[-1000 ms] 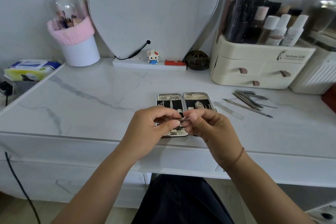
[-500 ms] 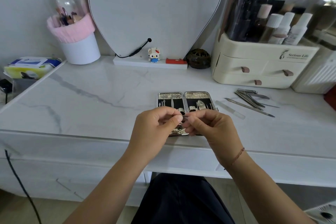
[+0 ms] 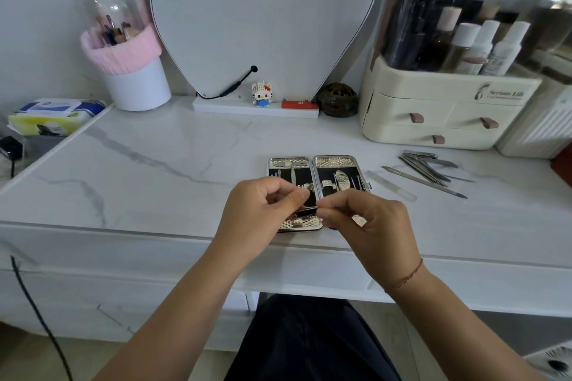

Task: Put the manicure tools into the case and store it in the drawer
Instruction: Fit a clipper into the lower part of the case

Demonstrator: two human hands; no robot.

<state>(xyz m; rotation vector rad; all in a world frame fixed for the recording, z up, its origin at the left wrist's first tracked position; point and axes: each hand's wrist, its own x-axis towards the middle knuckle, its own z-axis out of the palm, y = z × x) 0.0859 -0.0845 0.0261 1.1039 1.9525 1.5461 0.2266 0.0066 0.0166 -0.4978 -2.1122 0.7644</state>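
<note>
The manicure case [image 3: 335,162] lies open flat on the white marble vanity top [image 3: 161,176], its black lining holding a few metal tools. Just above its near half, my left hand [image 3: 260,213] and my right hand [image 3: 368,226] pinch the two ends of one small metal tool [image 3: 309,209] between fingertips. Several loose metal tools [image 3: 427,167] lie in a pile to the right of the case, with a clear glass nail file [image 3: 390,185] between them and the case. The near part of the case is hidden by my hands.
A cream cosmetic organiser with small drawers [image 3: 439,114] stands at the back right, holding bottles. A heart-shaped mirror [image 3: 263,9], a small figurine [image 3: 261,94] and a dark round pot [image 3: 337,99] line the back. A pink-rimmed brush holder [image 3: 130,71] and wipes packs [image 3: 52,116] sit left.
Both hands stay over the case holding the small tool; they have shifted only slightly, and the view has tilted a little.
</note>
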